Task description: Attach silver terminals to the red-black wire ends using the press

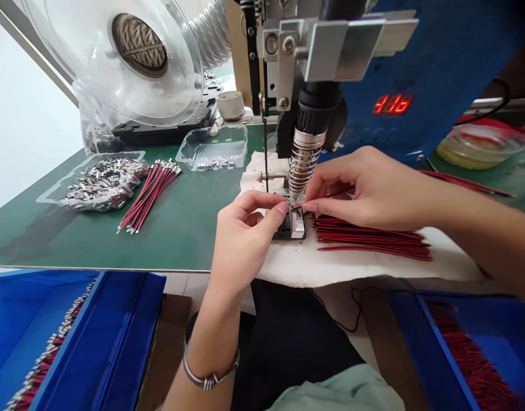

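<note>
My left hand (254, 228) is closed in a pinch at the small holder (297, 224) under the machine's spring-wrapped tip (304, 162). Between its thumb and forefinger is a small metal connector, mostly hidden by the fingertips. From the other side, my right hand (360, 191) pinches a red-and-black wire (299, 206), its end reaching the holder just below the tip. Under the right hand lies a bundle of red-and-black wires (374, 238) on a whitish cloth (305, 271).
Left on the green table stand a clear tray of metal connectors (102, 181), a bundle of wires with connectors (149, 194) and another clear tray (215, 148). Behind are a transparent reel (91, 57) and a blue machine (437, 63). Blue bins (100, 337) flank my lap.
</note>
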`<action>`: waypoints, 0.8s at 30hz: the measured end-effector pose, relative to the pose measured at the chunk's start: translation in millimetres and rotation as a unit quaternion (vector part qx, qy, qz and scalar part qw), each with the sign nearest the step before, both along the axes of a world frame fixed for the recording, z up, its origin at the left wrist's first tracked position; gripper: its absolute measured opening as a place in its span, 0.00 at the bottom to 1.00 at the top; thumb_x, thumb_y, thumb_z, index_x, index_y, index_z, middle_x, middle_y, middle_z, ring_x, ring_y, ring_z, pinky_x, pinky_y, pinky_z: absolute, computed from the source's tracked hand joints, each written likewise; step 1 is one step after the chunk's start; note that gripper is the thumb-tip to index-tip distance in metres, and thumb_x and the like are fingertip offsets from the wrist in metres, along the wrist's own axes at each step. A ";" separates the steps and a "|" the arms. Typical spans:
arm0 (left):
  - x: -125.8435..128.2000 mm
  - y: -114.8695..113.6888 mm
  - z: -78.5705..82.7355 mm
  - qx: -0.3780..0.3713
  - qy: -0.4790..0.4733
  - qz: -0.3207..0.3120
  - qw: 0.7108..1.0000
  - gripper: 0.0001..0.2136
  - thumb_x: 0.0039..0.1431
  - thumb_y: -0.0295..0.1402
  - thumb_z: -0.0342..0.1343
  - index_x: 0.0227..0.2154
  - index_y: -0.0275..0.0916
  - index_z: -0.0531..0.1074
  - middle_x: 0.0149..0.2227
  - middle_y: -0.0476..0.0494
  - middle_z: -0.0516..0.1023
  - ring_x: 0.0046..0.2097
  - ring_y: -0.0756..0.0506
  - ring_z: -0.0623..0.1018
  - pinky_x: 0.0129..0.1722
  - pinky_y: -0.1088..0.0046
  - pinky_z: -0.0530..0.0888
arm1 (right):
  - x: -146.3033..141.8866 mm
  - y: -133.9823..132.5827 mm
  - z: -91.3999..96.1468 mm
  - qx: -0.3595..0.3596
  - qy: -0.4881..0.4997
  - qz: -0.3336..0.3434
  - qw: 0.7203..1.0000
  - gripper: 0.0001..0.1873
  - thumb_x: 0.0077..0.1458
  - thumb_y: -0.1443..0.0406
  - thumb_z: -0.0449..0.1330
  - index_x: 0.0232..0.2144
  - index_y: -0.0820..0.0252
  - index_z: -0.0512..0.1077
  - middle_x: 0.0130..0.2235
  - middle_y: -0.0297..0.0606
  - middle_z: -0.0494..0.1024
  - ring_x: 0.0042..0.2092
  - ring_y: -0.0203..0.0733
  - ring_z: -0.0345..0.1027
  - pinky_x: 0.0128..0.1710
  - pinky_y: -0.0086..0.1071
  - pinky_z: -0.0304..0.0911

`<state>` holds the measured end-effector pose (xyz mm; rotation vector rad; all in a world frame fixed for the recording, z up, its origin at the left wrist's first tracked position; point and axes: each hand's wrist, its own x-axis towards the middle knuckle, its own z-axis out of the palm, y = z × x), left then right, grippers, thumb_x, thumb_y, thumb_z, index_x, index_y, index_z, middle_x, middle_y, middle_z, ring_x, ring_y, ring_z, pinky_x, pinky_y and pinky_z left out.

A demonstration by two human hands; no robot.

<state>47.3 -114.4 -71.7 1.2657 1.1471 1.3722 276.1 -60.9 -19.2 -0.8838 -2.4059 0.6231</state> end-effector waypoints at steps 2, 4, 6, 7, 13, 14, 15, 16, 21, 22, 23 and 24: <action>-0.5 -0.5 0.1 0.000 0.000 0.000 1.000 0.04 0.61 0.33 0.74 0.33 0.40 0.86 0.32 0.49 0.84 0.23 0.56 0.62 0.21 0.75 0.57 | 0.9 1.0 0.4 -0.021 0.005 0.000 1.000 0.10 0.65 0.59 0.69 0.32 0.53 0.83 0.28 0.29 0.85 0.27 0.37 0.72 0.29 0.35 0.62; -0.9 -1.1 0.0 -0.001 0.002 -0.001 1.000 0.04 0.61 0.32 0.74 0.33 0.41 0.86 0.31 0.49 0.83 0.23 0.55 0.61 0.21 0.74 0.57 | 1.5 0.6 -1.5 -0.030 0.017 -0.007 0.999 0.10 0.66 0.58 0.69 0.31 0.53 0.83 0.27 0.29 0.85 0.27 0.37 0.72 0.27 0.35 0.62; -0.9 -1.4 -0.2 -0.003 0.005 -0.002 1.000 0.03 0.62 0.32 0.74 0.33 0.41 0.86 0.30 0.49 0.82 0.23 0.55 0.61 0.22 0.74 0.56 | 1.3 -0.9 -4.7 -0.032 0.025 -0.013 0.999 0.09 0.66 0.59 0.69 0.32 0.53 0.83 0.27 0.30 0.85 0.27 0.38 0.73 0.27 0.35 0.63; -0.7 -1.4 -0.2 -0.005 0.008 0.000 1.000 0.03 0.62 0.33 0.74 0.33 0.41 0.86 0.29 0.49 0.81 0.23 0.55 0.61 0.22 0.73 0.56 | 1.0 -1.9 -6.4 -0.030 0.030 -0.017 0.999 0.10 0.66 0.59 0.69 0.32 0.54 0.83 0.27 0.31 0.85 0.27 0.38 0.73 0.27 0.35 0.62; 0.4 -0.8 0.5 -0.005 0.008 0.006 1.000 0.03 0.61 0.33 0.75 0.33 0.42 0.87 0.25 0.51 0.75 0.23 0.54 0.59 0.22 0.73 0.54 | -0.4 -8.3 -13.7 0.004 0.066 -0.037 0.997 0.11 0.67 0.57 0.70 0.32 0.53 0.83 0.27 0.31 0.84 0.27 0.38 0.72 0.28 0.36 0.60; 0.2 -1.0 0.6 -0.004 0.008 0.005 1.000 0.04 0.62 0.33 0.75 0.33 0.42 0.87 0.26 0.51 0.76 0.24 0.54 0.59 0.22 0.73 0.54 | -0.8 -9.7 -14.7 0.003 0.071 -0.039 0.997 0.11 0.67 0.57 0.71 0.33 0.53 0.83 0.28 0.31 0.85 0.27 0.38 0.73 0.28 0.36 0.61; -0.1 -1.3 0.6 -0.004 0.008 0.005 1.000 0.04 0.62 0.33 0.75 0.33 0.42 0.86 0.26 0.50 0.76 0.24 0.54 0.60 0.22 0.73 0.54 | -1.3 -11.2 -15.6 0.001 0.074 -0.043 0.996 0.11 0.68 0.57 0.70 0.32 0.53 0.82 0.28 0.31 0.85 0.27 0.38 0.73 0.28 0.36 0.61; -0.3 -1.5 0.6 -0.003 0.007 0.004 1.000 0.05 0.63 0.33 0.75 0.32 0.42 0.86 0.26 0.50 0.76 0.24 0.54 0.60 0.22 0.73 0.54 | -1.9 -12.8 -16.7 0.001 0.076 -0.049 0.996 0.10 0.68 0.58 0.70 0.32 0.53 0.82 0.28 0.30 0.84 0.26 0.38 0.72 0.28 0.36 0.61; -0.4 -2.1 -0.1 -0.005 0.008 0.006 1.000 0.05 0.63 0.32 0.74 0.32 0.42 0.86 0.25 0.51 0.74 0.24 0.54 0.60 0.23 0.74 0.53 | -5.3 -19.0 -21.3 0.013 0.087 -0.073 0.993 0.10 0.67 0.60 0.69 0.32 0.53 0.81 0.26 0.29 0.82 0.25 0.36 0.69 0.28 0.35 0.60; -0.2 -2.1 -0.3 -0.004 0.009 0.005 1.000 0.04 0.63 0.32 0.74 0.32 0.42 0.86 0.26 0.51 0.75 0.24 0.54 0.60 0.23 0.73 0.53 | -5.9 -19.8 -21.8 0.014 0.090 -0.078 0.993 0.10 0.67 0.60 0.69 0.32 0.53 0.81 0.26 0.29 0.82 0.25 0.36 0.70 0.29 0.35 0.61; -0.1 -2.0 -0.4 -0.003 0.011 0.005 1.000 0.05 0.63 0.32 0.74 0.32 0.42 0.86 0.26 0.50 0.75 0.24 0.54 0.60 0.23 0.73 0.54 | -6.6 -20.5 -22.0 0.013 0.091 -0.083 0.992 0.10 0.67 0.61 0.69 0.32 0.53 0.81 0.27 0.29 0.83 0.25 0.36 0.70 0.30 0.35 0.62; -0.1 -1.9 -0.6 -0.003 0.013 0.005 1.000 0.05 0.62 0.33 0.75 0.32 0.42 0.86 0.26 0.50 0.75 0.24 0.54 0.60 0.23 0.73 0.54 | -7.3 -21.2 -22.1 0.013 0.092 -0.088 0.992 0.09 0.67 0.61 0.69 0.32 0.53 0.81 0.27 0.30 0.83 0.26 0.37 0.71 0.30 0.35 0.62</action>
